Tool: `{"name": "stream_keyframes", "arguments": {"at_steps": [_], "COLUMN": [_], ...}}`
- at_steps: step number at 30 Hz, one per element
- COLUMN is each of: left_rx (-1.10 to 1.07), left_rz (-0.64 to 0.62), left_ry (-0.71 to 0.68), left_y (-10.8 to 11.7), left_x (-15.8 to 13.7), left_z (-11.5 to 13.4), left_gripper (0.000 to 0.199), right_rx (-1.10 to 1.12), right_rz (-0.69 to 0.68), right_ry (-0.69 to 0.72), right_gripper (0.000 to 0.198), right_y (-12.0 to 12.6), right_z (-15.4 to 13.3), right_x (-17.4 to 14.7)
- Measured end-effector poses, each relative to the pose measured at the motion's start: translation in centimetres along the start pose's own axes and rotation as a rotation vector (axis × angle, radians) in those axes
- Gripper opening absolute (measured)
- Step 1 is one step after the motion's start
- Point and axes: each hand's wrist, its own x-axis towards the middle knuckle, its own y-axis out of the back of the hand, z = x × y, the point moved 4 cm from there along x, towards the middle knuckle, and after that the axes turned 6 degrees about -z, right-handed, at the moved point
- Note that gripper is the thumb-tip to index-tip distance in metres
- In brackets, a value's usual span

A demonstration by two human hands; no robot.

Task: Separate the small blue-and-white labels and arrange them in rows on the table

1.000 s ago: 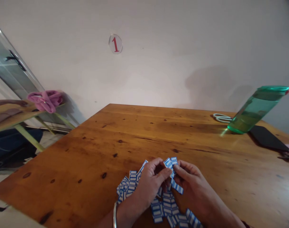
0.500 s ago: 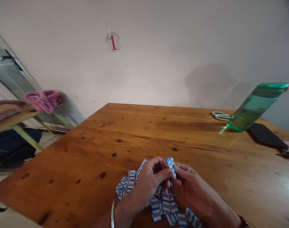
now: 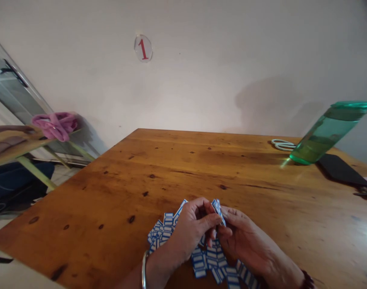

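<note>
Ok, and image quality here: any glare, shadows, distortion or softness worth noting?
Head view: pale glare on the table at the right edge; soft shadows on the wall left of the green bottle, which leans outward, probably wide-angle stretch; fine detail looks soft on the blue-and-white strips in the left hand.

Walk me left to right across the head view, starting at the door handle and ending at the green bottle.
Door handle, pink cloth, round sign with a red 1, left hand, held blue-and-white strips, right hand, white loops, green bottle.
</note>
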Motion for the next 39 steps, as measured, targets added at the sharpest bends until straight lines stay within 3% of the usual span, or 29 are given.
{"name": "stream_keyframes", "arguments": {"at_steps": [20,39], "left_rx": [0.007,0.018], "left_rz": [-0.056,-0.078], "left_ry": [-0.015,-0.020], "left_y": [-0.01,-0.03], "left_x": [-0.09,-0.26], "left_z": [-0.04,0.10], "left_gripper": [0.029,0.026], "right_rx": [-0.176,-0.138], "right_rz": [-0.019,-0.011], "right_ry": [0.004,0.039], "right_gripper": [0.019,0.016], "right_y": [0.01,-0.06], "right_z": [-0.07,-0.09], "right_x": [0.00,-0.01]}}
